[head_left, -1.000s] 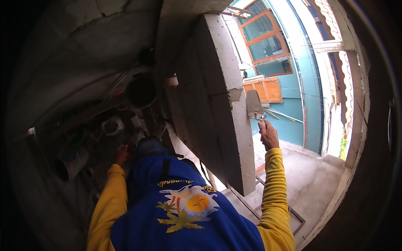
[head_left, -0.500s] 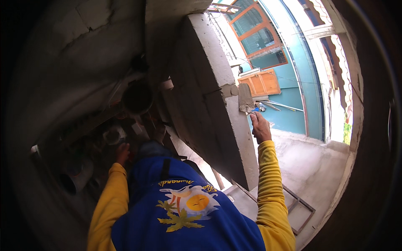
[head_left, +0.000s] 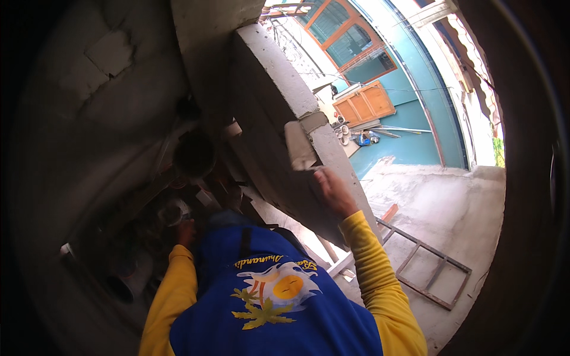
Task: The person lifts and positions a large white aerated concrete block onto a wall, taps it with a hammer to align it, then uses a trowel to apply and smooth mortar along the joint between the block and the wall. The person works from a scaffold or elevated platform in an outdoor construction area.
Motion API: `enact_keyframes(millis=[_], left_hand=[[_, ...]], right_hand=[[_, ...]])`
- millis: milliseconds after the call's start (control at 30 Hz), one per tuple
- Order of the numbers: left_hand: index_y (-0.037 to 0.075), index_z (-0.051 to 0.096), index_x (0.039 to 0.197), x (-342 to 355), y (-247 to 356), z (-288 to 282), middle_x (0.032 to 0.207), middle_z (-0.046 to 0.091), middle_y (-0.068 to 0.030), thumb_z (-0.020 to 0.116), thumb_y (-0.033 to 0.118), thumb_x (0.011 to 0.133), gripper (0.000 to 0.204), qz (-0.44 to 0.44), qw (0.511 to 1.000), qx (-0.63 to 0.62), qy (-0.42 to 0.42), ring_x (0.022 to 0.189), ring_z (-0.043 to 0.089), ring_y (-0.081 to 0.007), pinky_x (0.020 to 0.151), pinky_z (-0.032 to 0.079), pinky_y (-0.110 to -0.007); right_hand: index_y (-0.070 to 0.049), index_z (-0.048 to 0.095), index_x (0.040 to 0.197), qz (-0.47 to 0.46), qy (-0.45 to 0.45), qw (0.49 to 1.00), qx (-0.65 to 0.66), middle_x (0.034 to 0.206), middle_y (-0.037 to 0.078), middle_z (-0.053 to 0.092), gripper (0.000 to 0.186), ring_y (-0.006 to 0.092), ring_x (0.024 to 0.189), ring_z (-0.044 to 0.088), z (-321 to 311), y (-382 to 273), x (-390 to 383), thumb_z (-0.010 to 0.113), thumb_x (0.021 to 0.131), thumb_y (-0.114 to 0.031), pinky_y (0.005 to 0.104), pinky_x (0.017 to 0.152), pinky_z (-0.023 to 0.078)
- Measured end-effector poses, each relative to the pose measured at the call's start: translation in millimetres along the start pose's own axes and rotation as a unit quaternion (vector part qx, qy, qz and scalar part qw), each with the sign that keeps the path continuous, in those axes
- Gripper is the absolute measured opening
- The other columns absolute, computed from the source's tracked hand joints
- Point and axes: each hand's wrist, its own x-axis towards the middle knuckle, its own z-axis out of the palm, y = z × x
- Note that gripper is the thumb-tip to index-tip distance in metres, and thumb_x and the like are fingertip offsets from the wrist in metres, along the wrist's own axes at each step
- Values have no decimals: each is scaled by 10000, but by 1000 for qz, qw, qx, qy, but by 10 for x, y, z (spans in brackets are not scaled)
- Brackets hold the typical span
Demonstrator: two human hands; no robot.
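Observation:
My right hand is closed round the handle of a trowel with grey mortar or a coating of it on the blade. The blade is against or just in front of the dark side of a concrete wall, beside its pale end face and a little below a damp grey mortar patch; whether it touches cannot be told. My left hand hangs low in shadow at the left, near a pale round object; its fingers are too dark to make out.
A dark bucket and cluttered pipes are at the left. Beyond the wall are a concrete floor with a metal frame, a teal wall, a leaning wooden panel and piled items.
My right hand with the trowel has moved left, from outside the wall's end face across to its shadowed side. The view has shifted, and my left hand appears slightly further right and lower.

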Motion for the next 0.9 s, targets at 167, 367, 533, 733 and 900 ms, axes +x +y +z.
enact_keyframes(millis=[167,367,533,733,900], left_hand=[[142,674,1123,-9,21,-127,873,628,-27,686,416,969,314,-71,997,-6,14,706,603,-136,575,487,-319],[132,674,1206,-64,345,-25,927,659,-12,701,423,954,386,-81,996,31,7,745,634,-139,593,497,-315],[116,666,1217,-11,186,-156,945,666,-14,700,431,952,413,-63,998,6,8,755,640,-145,597,501,-329],[65,624,1314,56,338,-9,1020,685,-49,691,411,964,497,-72,996,51,-13,808,661,-160,628,523,-348],[49,619,1341,23,389,-2,1082,691,-71,677,391,968,510,-54,996,62,-26,911,663,-168,720,535,-348]], right_hand=[[-14,626,1205,214,-37,974,71,1010,258,724,453,422,1006,704,-435,-311,514,523,1083,-438,503,893,532],[-23,615,1195,-26,29,994,-98,891,252,692,433,370,779,697,200,-11,450,515,1083,-429,475,729,540],[-26,592,1293,201,-17,971,131,868,266,692,455,468,826,696,-124,-493,334,516,1082,-422,520,762,535],[-17,601,1260,27,-3,999,-17,988,299,696,424,502,980,670,291,-173,84,547,1069,-391,544,838,525],[-23,605,1221,-14,93,991,94,1031,293,700,378,501,1007,657,422,-318,-95,546,1065,-362,561,857,509]])
